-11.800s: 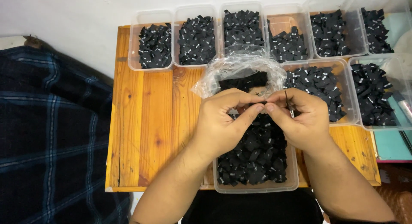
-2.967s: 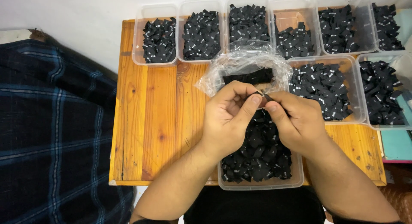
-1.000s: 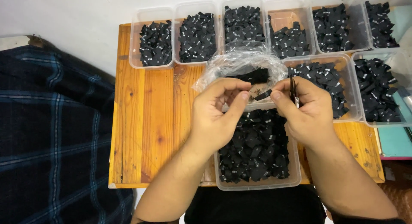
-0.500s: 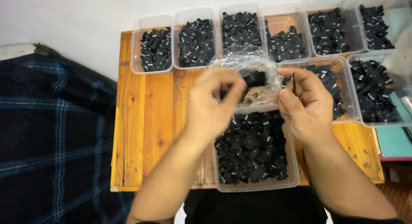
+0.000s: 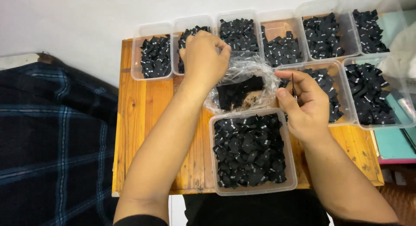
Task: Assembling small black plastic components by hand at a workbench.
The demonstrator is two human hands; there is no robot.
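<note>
Left hand [image 5: 203, 57] reaches to the table's [image 5: 143, 122] far edge, fingertips pressed together over the second tub [image 5: 190, 48], likely pinching a black tag, hidden. Right hand [image 5: 305, 104] pinches a thin tool [image 5: 293, 86] upright, beside the clear bag [image 5: 242, 85] mid-table.
</note>
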